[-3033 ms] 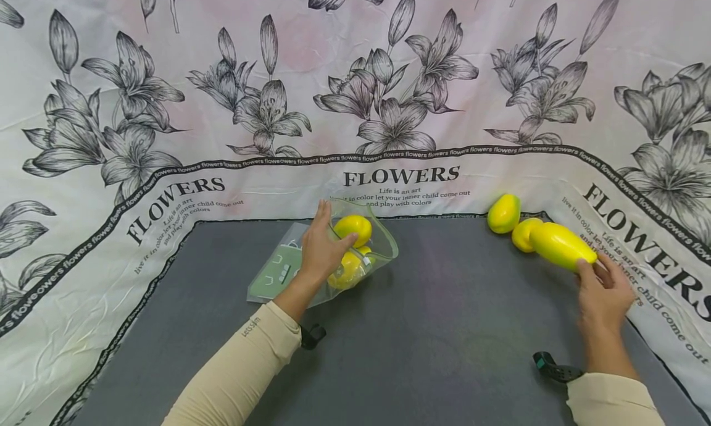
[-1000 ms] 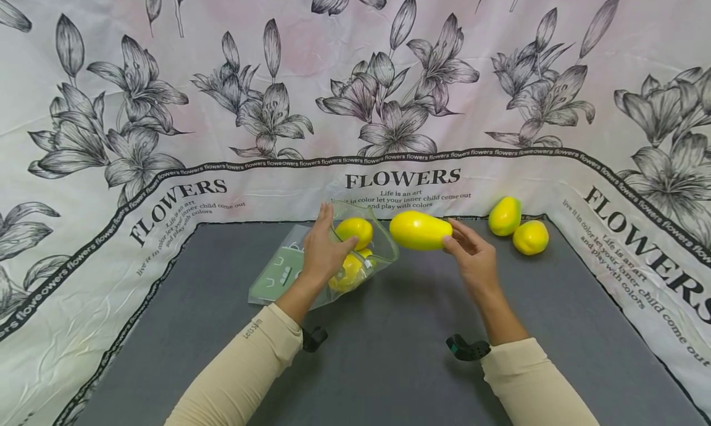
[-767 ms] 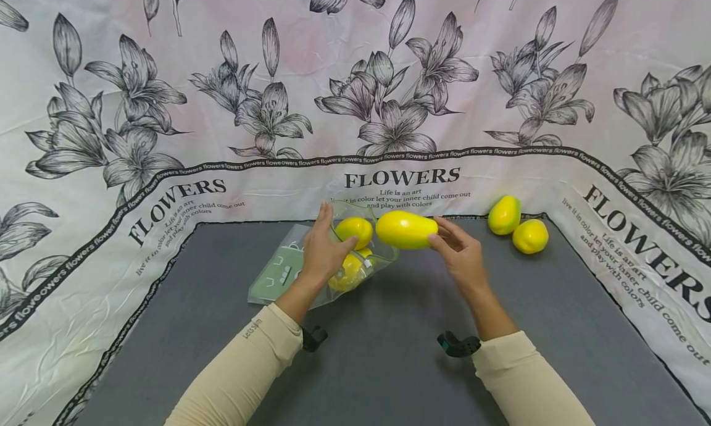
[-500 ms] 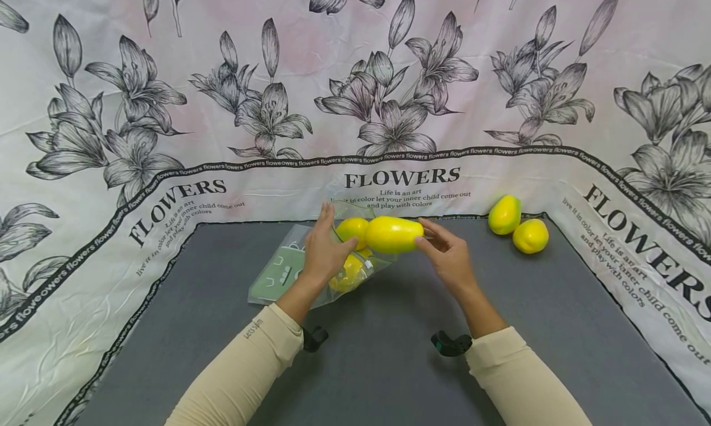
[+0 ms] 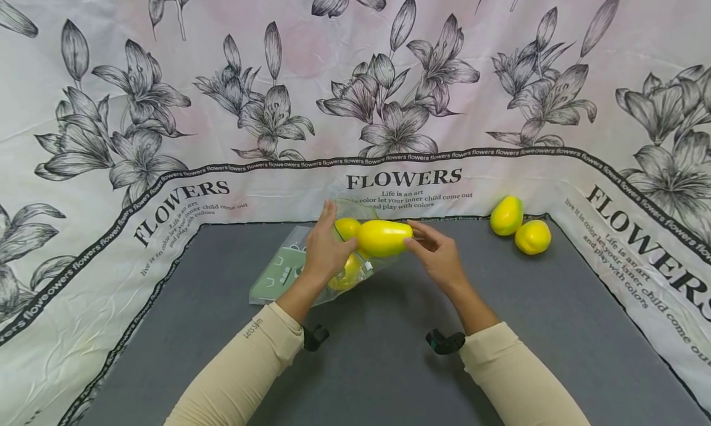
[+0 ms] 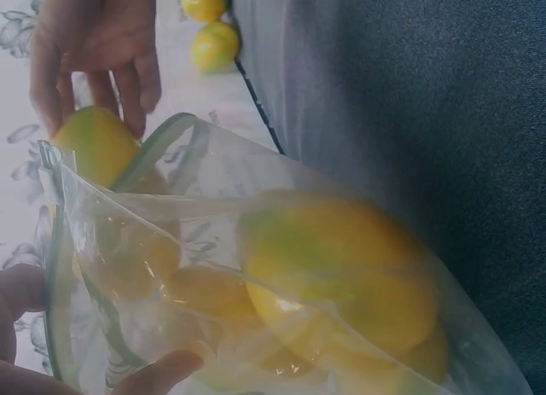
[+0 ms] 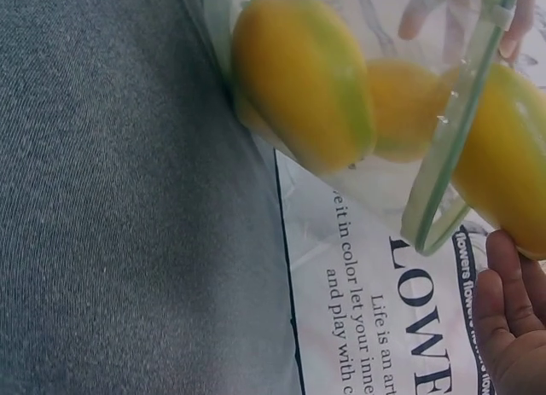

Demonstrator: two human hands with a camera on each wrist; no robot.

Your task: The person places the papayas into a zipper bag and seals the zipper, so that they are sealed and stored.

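In the head view, my left hand (image 5: 326, 248) grips the mouth of a clear zip bag (image 5: 279, 276) with a green printed panel and holds it spread. Several yellow fruits show inside, one upper (image 5: 347, 229) and one lower (image 5: 345, 274). My right hand (image 5: 441, 259) pinches the narrow end of a long yellow papaya (image 5: 384, 238), its fat end at the bag's mouth. In the right wrist view the papaya (image 7: 512, 148) lies across the green zip strip (image 7: 450, 148). Seen from the left wrist, a greenish fruit (image 7: 303, 79) sits low in the bag.
Two more yellow fruits stand at the back right corner, a greenish oval one (image 5: 507, 216) and a rounder one (image 5: 532, 237). The grey tabletop (image 5: 378, 364) is bordered by a flower-print cloth (image 5: 400, 185) at the back and sides.
My right hand has brought the papaya left from the back right corner to the bag's mouth, and its fat end now overlaps the bag. The left hand has kept its hold on the bag.
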